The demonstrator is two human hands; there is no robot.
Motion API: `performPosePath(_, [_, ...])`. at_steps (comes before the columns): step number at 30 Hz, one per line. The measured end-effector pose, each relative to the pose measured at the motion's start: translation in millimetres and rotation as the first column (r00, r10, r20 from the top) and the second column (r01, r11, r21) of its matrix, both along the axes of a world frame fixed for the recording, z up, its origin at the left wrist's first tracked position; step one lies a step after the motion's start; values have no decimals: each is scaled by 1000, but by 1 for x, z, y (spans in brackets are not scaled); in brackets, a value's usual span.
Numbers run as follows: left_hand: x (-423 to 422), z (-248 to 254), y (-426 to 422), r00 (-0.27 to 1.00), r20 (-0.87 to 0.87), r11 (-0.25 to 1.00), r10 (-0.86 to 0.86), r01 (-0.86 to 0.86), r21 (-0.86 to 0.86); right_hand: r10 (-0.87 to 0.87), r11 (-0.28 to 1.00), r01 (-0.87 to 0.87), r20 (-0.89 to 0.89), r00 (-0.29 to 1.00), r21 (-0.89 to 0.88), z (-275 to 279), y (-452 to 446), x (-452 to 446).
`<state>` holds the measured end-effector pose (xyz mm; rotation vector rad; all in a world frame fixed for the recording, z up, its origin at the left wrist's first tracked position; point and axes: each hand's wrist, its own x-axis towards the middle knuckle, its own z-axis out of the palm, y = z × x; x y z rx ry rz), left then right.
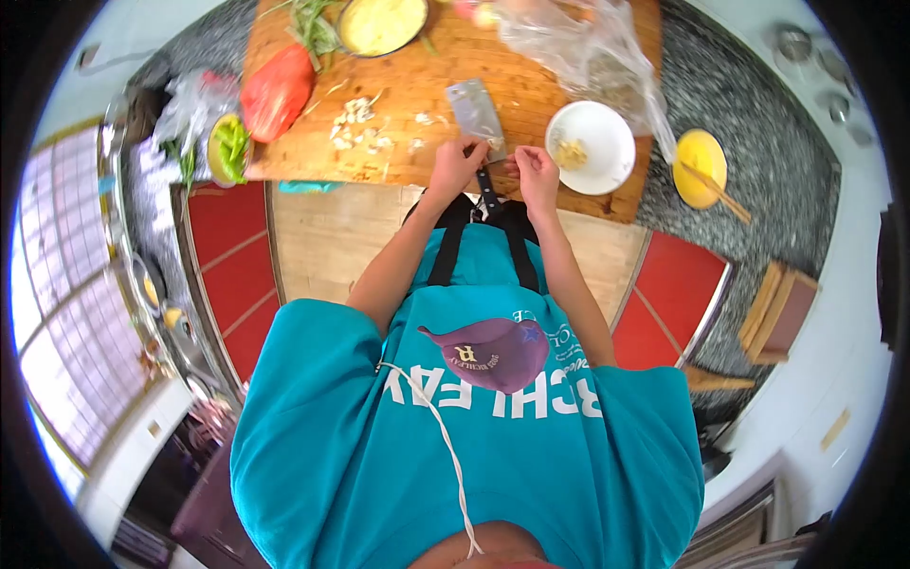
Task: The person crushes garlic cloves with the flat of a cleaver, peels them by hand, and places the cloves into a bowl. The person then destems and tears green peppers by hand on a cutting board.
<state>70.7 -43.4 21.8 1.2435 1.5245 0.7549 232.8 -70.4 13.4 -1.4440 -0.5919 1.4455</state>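
My left hand (457, 165) is at the near edge of the wooden board, its fingers pinched over the cleaver (477, 112). At its fingertips is a small pale piece that looks like a garlic clove (495, 143). The cleaver lies flat, black handle toward me. My right hand (535, 176) is just right of the handle, fingers curled together; whatever is in them is too small to make out. Beside it stands a white bowl (594, 128) with pale yellow pieces inside. Garlic cloves and skins (357, 119) are scattered on the board to the left.
On the wooden board (403, 90) are a red plastic bag (278, 93), a bowl of yellow food (381, 25), green stalks and a clear plastic bag (592, 43). A yellow bowl with chopsticks (700, 169) stands on the right counter, and a bowl of green peppers (228, 150) at left.
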Motion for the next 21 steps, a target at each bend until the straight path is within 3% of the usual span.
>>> performPosePath(8, [-101, -4, -17, 879, 29, 880, 475, -476, 3, 340, 938, -342, 31, 940, 56, -4, 10, -70])
performPosePath(10, [-122, 15, -10, 803, -225, 831, 552, -552, 68, 378, 924, -380, 46, 925, 37, -5, 14, -88])
performPosePath(11, [-134, 28, -7, 780, -395, 851, 485, -525, 8, 383, 922, -384, 51, 923, 35, -6, 14, -98])
performPosePath(12, [-147, 22, -6, 780, -391, 849, 489, -529, 6, 387, 921, -389, 56, 921, 33, -4, 16, -109])
performPosePath(14, [-174, -4, -4, 838, -260, 875, 480, -439, 203, 394, 918, -396, 75, 916, 21, 1, 21, -131])
performPosePath(15, [-181, -4, -2, 831, -277, 860, 483, -390, 328, 394, 918, -397, 85, 915, 18, 1, 24, -144])
performPosePath(18, [-207, 1, 2, 895, -277, 931, 350, -298, 211, 399, 900, -428, 238, 886, 85, 1, 44, -188])
performPosePath(19, [-218, 1, 5, 909, -297, 955, 293, -264, 132, 324, 877, -440, 441, 837, 191, 4, 55, -203])
performPosePath(20, [-225, 0, 9, 912, -289, 956, 292, -266, 127, 217, 834, -471, 615, 758, 286, 7, 65, -217])
performPosePath(21, [-229, 3, 16, 911, -258, 934, 322, -261, 244, 214, 834, -461, 591, 777, 304, 14, 77, -232])
